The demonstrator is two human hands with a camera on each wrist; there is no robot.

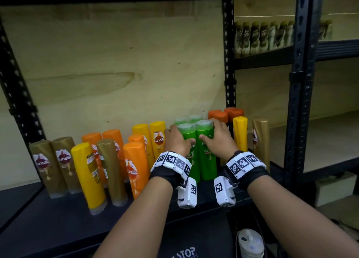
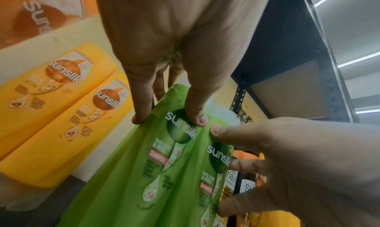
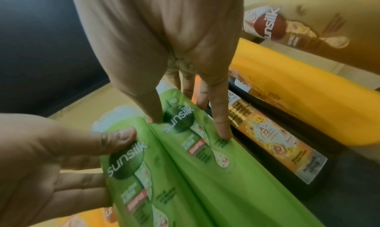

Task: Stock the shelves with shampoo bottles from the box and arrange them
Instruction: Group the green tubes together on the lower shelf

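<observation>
I read "sunsilk" in white on the two green bottles [image 2: 164, 173], each with a red tag saying "SHAMPOO" below the logo. The same "sunsilk" stood on the yellow bottles [image 2: 68, 110], on the gold bottles [image 1: 48, 166] at the far left of the shelf, and on an orange bottle [image 1: 134, 170]. A label on a dark bottle [image 3: 273, 141] showed "72". Below the shelf, a dark surface [image 1: 184, 252] carried "STOP".
</observation>
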